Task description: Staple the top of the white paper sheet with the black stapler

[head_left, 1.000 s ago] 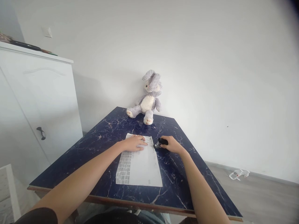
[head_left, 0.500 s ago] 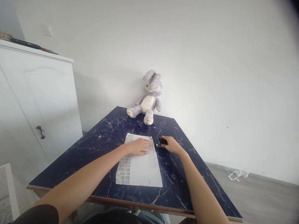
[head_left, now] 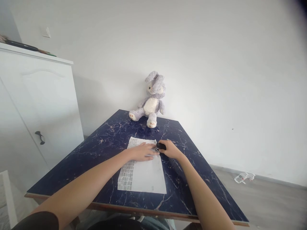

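A stack of white paper (head_left: pixel 144 171) lies on the dark blue marbled table (head_left: pixel 107 137). My left hand (head_left: pixel 142 152) rests flat on the far part of the paper, fingers stretched toward its right edge. My right hand (head_left: pixel 169 149) is closed around a small black stapler (head_left: pixel 160 147), which sits at the paper's far right corner and touches my left fingertips.
A grey and white plush rabbit (head_left: pixel 151 101) sits at the far table edge against the white wall. A white cabinet (head_left: pixel 35 105) with a dark handle stands at the left. A crumpled plastic bottle (head_left: pixel 241 177) lies on the floor at the right.
My right hand has slid the stapler left, from beside the paper to its far right corner. My left hand has shifted right along the paper to meet it.
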Tool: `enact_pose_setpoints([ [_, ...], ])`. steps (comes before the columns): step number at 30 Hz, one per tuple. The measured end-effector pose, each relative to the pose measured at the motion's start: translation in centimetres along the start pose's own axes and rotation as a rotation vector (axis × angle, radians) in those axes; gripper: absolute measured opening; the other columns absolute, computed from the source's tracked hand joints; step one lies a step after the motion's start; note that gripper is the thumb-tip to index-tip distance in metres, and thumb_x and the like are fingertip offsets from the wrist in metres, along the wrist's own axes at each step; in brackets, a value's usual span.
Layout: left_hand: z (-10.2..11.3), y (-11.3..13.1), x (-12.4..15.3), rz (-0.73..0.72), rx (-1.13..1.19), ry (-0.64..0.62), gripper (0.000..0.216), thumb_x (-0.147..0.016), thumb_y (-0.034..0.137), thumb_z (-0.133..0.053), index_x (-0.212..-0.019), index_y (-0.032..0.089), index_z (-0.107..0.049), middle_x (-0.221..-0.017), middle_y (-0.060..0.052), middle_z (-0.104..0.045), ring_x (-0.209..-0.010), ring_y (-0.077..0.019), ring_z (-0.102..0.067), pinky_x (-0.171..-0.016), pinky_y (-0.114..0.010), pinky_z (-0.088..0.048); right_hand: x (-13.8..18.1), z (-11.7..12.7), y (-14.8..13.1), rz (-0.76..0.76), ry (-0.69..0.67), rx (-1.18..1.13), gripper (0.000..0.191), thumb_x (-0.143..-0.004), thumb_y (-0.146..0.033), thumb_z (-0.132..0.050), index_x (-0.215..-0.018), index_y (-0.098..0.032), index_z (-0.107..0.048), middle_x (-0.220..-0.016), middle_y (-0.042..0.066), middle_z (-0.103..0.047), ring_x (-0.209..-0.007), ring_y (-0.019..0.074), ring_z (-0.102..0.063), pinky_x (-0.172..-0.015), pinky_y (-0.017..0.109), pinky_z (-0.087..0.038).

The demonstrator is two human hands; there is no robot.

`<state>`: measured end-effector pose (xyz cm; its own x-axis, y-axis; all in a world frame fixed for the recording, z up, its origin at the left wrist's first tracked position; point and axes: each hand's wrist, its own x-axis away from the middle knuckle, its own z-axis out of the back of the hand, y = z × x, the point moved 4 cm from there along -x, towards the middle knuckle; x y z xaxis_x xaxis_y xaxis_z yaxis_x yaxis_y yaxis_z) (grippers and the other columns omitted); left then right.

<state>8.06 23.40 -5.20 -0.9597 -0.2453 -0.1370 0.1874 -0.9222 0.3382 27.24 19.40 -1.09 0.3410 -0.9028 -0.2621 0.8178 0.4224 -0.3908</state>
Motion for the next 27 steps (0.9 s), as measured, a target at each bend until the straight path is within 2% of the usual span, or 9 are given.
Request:
enact_pose_setpoints([
  [5, -0.5, 0.2, -0.4, 0.075, 0.047, -0.084, 0.051, -0.103, 0.058, -0.042, -0.15, 0.041, -0.051, -0.173, -0.003, -0.013, -0.159, -0.0399, -0.001, -0.122, -0.071, -0.006, -0.1, 0.1, -0.6, 0.02, -0.014, -0.1, 0.016, -0.088, -0.034, -0.067, -0.093, -0.019, -0.068, -0.084, 0.001, -0.07, -0.076, 0.0176, -0.061, -0.072, 0.027, -0.041],
  [8, -0.9, 0.3, -0.9, 0.083, 0.076, -0.066, 0.053, -0.102, 0.059, -0.042, -0.15, 0.039, -0.052, -0.173, -0.003, -0.011, -0.159, -0.04, 0.002, -0.122, -0.07, -0.004, -0.6, 0.4, -0.4, -0.028, 0.047, -0.186, 0.041, -0.104, -0.05, -0.04, -0.103, -0.019, -0.068, -0.097, 0.005, -0.073, -0.088, 0.0199, -0.065, -0.081, 0.029, -0.046],
  [11, -1.2, 0.5, -1.5, 0.096, 0.095, -0.042, 0.052, -0.102, 0.058, -0.044, -0.148, 0.037, -0.055, -0.173, -0.005, -0.011, -0.159, -0.0398, 0.001, -0.122, -0.07, -0.003, -1.3, 0.3, 0.3, -0.209, 0.172, 0.045, 0.058, -0.109, -0.043, -0.013, -0.103, -0.02, -0.065, -0.103, 0.006, -0.072, -0.096, 0.0191, -0.065, -0.087, 0.028, -0.046],
  [13, -0.9, 0.4, -1.5, 0.092, 0.137, -0.012, 0.05, -0.098, 0.057, -0.053, -0.143, 0.036, -0.062, -0.172, -0.005, -0.013, -0.159, -0.0401, -0.003, -0.123, -0.068, -0.006, -1.7, -0.5, 0.3, -0.281, 0.153, 0.229, 0.053, -0.109, -0.038, -0.015, -0.101, -0.021, -0.065, -0.104, 0.007, -0.072, -0.098, 0.0192, -0.065, -0.087, 0.028, -0.045],
  [15, 0.0, -0.1, -1.2, 0.074, 0.201, 0.065, 0.041, -0.093, 0.05, -0.064, -0.128, 0.032, -0.073, -0.171, -0.005, -0.022, -0.158, -0.0387, -0.014, -0.126, -0.061, -0.014, -2.0, -1.6, 0.0, -0.306, 0.113, 0.318, 0.045, -0.108, -0.033, -0.024, -0.097, -0.021, -0.066, -0.102, 0.007, -0.072, -0.099, 0.021, -0.065, -0.088, 0.031, -0.044],
  [17, 1.2, -1.1, -0.7, 0.074, 0.254, 0.201, 0.02, -0.088, 0.033, -0.069, -0.101, 0.026, -0.083, -0.163, -0.006, -0.041, -0.152, -0.0347, -0.033, -0.126, -0.051, -0.025, -2.0, -2.4, -0.5, -0.326, 0.104, 0.368, 0.04, -0.106, -0.029, -0.03, -0.094, -0.02, -0.067, -0.102, 0.01, -0.071, -0.101, 0.0242, -0.064, -0.091, 0.036, -0.043],
  [20, 2.8, -2.9, 0.3, 0.188, 0.26, 0.471, 0.025, -0.083, 0.013, -0.059, -0.067, 0.021, -0.078, -0.135, -0.005, -0.068, -0.13, -0.0276, -0.059, -0.12, -0.045, -0.034, -1.9, -3.1, -1.4, -0.334, 0.107, 0.487, 0.041, -0.107, -0.029, -0.03, -0.097, -0.018, -0.068, -0.108, 0.014, -0.069, -0.109, 0.0291, -0.06, -0.099, 0.046, -0.039],
  [23, 3.0, -3.9, 0.5, 0.282, 0.217, 0.603, 0.029, -0.079, 0.007, -0.054, -0.063, 0.02, -0.074, -0.119, -0.003, -0.074, -0.113, -0.0243, -0.065, -0.115, -0.047, -0.038, -1.8, -3.5, -2.1, -0.311, 0.061, 0.621, 0.044, -0.108, -0.031, -0.027, -0.103, -0.016, -0.068, -0.112, 0.016, -0.066, -0.111, 0.0305, -0.058, -0.099, 0.049, -0.04],
  [27, 1.8, -3.3, -0.6, 0.22, 0.159, 0.559, 0.027, -0.077, 0.005, -0.057, -0.068, 0.021, -0.077, -0.115, -0.005, -0.072, -0.107, -0.0228, -0.063, -0.104, -0.041, -0.045, -1.9, -3.8, -2.5, -0.285, 0.072, 0.681, 0.042, -0.107, -0.032, -0.029, -0.11, -0.016, -0.067, -0.123, 0.02, -0.06, -0.113, 0.0322, -0.055, -0.093, 0.047, -0.044],
])
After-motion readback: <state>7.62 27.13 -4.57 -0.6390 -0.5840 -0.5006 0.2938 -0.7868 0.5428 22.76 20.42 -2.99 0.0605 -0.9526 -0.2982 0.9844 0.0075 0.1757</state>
